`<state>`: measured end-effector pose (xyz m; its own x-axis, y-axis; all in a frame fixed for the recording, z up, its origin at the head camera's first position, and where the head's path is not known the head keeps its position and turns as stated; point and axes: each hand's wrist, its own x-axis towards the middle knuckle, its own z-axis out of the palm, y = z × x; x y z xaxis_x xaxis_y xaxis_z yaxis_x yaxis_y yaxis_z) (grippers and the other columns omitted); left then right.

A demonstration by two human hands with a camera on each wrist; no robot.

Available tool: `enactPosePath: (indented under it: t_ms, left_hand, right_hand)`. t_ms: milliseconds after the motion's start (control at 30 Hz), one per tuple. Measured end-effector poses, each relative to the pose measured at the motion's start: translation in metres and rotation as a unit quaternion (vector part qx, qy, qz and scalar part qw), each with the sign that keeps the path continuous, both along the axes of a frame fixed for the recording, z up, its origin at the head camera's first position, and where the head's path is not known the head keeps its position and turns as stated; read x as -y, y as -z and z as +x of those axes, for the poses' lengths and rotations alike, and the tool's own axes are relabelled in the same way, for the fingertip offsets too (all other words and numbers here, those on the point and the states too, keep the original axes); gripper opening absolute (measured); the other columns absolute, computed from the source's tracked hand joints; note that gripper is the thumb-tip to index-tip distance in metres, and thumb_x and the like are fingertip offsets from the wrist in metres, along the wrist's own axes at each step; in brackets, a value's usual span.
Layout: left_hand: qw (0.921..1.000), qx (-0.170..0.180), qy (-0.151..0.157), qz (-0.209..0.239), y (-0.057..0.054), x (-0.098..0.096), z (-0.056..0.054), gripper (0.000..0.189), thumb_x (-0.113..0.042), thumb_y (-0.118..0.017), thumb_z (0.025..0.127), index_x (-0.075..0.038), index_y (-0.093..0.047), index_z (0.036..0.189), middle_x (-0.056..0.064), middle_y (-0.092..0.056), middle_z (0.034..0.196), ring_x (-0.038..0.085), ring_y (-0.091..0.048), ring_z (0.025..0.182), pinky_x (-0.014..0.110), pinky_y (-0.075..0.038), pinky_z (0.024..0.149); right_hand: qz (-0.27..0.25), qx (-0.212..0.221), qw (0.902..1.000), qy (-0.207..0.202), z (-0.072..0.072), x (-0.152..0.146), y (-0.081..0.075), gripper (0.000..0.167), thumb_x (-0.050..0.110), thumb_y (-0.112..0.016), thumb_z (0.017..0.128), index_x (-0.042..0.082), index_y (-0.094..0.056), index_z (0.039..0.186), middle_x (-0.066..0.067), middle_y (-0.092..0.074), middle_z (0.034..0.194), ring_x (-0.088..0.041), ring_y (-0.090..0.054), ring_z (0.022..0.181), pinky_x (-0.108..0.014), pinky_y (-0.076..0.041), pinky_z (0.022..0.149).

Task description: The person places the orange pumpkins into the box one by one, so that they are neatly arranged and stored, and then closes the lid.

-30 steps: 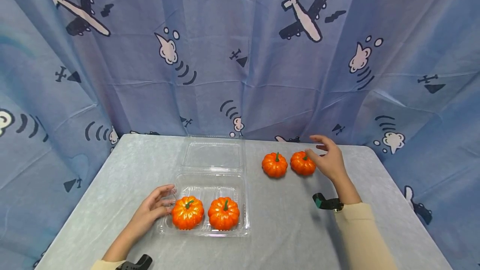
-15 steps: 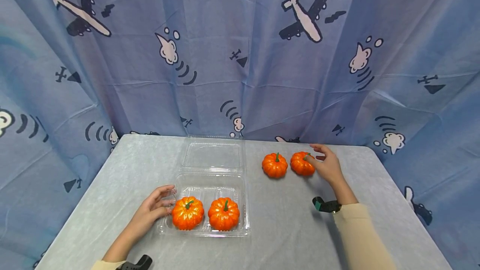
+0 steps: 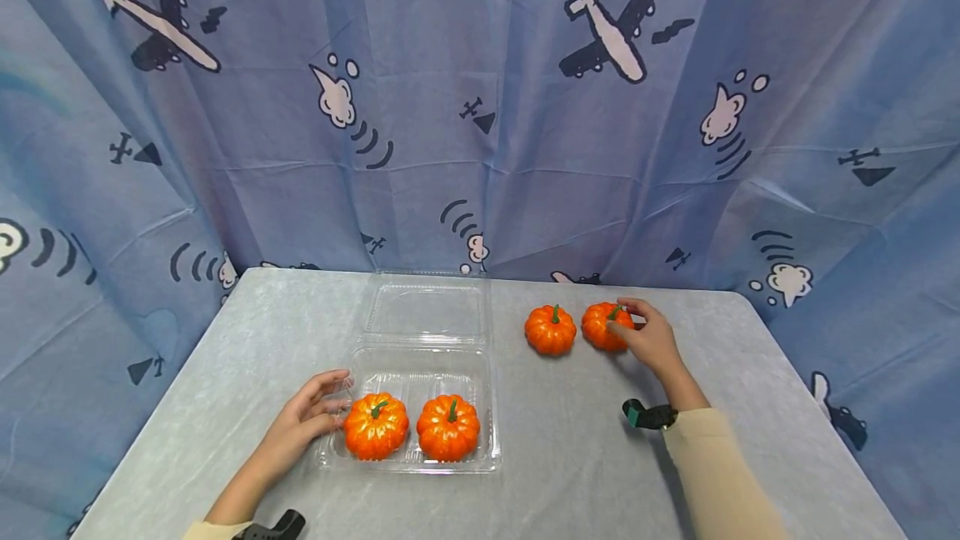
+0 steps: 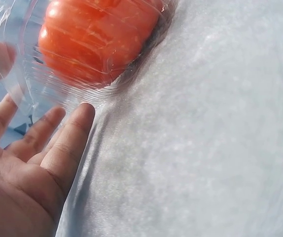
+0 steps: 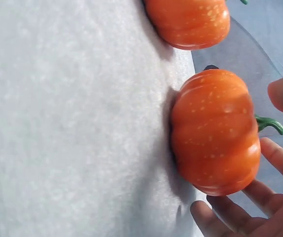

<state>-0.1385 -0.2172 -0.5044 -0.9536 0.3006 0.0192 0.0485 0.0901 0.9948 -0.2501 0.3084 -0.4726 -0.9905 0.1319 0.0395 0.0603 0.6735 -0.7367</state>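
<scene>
Head view, near edge first: the left hand (image 3: 303,411) stands at the left wall of a clear container (image 3: 412,363), fingers extended and clasping nothing. In the left wrist view the fingertips lie at the ribbed plastic; firm contact cannot be confirmed. Two orange pumpkins sit side by side in the container's near half: a left pumpkin (image 3: 376,427), next to that wall, and a right pumpkin (image 3: 448,429). Risk: a push from these fingers could slide or flex the wall, which looks thin.

Beyond, the container's lid (image 3: 427,311) lies folded back on the table (image 3: 555,457). If the container were nudged, the lid would probably shift with it.

Farther off, to the right, two more pumpkins rest on the table. The right hand (image 3: 652,340) is spread about the outer pumpkin (image 3: 597,328), not grasping it: the right wrist view shows the thumb apart from it, the fingers at its side. Closing unevenly could roll its rounded body into the inner pumpkin (image 3: 550,331), just beside it.

Behind hangs a blue printed curtain (image 3: 420,107).
</scene>
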Motion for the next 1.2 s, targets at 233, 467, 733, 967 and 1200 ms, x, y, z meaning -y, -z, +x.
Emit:
enactPosePath:
  t_ms: [233, 467, 733, 967, 1200]
  left_hand:
    - [1.0000, -0.004, 0.003, 0.001, 0.0004, 0.0003, -0.0003, 0.059, 0.006, -0.050, 0.088, 0.007, -0.030, 0.143, 0.034, -0.035, 0.142, 0.002, -0.059, 0.108, 0.023, -0.055, 0.085]
    - [1.0000, -0.008, 0.004, 0.000, 0.0011, 0.0011, -0.0003, 0.058, 0.007, -0.050, 0.088, 0.007, -0.031, 0.143, 0.034, -0.035, 0.142, 0.004, -0.060, 0.109, 0.023, -0.055, 0.086]
    - [1.0000, -0.004, 0.006, 0.000, 0.0010, 0.0009, -0.0007, 0.059, 0.006, -0.050, 0.088, 0.006, -0.030, 0.143, 0.034, -0.035, 0.142, 0.002, -0.060, 0.108, 0.023, -0.055, 0.085]
    - [1.0000, -0.004, 0.007, 0.002, 0.0021, 0.0008, -0.0009, 0.058, 0.006, -0.050, 0.088, 0.006, -0.031, 0.143, 0.035, -0.034, 0.142, 0.002, -0.060, 0.108, 0.023, -0.055, 0.085]
    - [1.0000, -0.005, 0.007, 0.001, 0.0024, 0.0007, -0.0010, 0.057, 0.006, -0.050, 0.089, 0.006, -0.031, 0.143, 0.034, -0.033, 0.142, 0.002, -0.060, 0.108, 0.024, -0.055, 0.085]
  right_hand:
    - [-0.002, 0.011, 0.9999, 0.001, -0.0015, -0.0007, 0.0038, 0.056, 0.022, -0.063, 0.088, 0.000, -0.047, 0.137, -0.028, -0.045, 0.140, -0.041, -0.042, 0.127, -0.055, -0.038, 0.106]
    - [-0.003, 0.017, 0.9998, -0.002, -0.0026, -0.0018, 0.0051, 0.057, 0.021, -0.064, 0.088, 0.003, -0.045, 0.139, -0.028, -0.044, 0.141, -0.043, -0.044, 0.126, -0.056, -0.041, 0.104]
    - [-0.012, 0.033, 0.9994, 0.001, -0.0036, -0.0020, 0.0049, 0.059, 0.022, -0.063, 0.088, 0.004, -0.045, 0.140, -0.030, -0.042, 0.143, -0.045, -0.041, 0.128, -0.059, -0.040, 0.104]
    - [-0.040, 0.052, 0.9978, 0.007, -0.0042, -0.0040, 0.0063, 0.060, 0.021, -0.062, 0.089, 0.006, -0.041, 0.143, -0.030, -0.037, 0.146, -0.047, -0.039, 0.129, -0.059, -0.040, 0.104]
    - [-0.055, 0.057, 0.9967, 0.015, -0.0048, -0.0041, 0.0082, 0.062, 0.023, -0.064, 0.089, 0.006, -0.040, 0.144, -0.029, -0.035, 0.147, -0.046, -0.036, 0.132, -0.059, -0.038, 0.106]
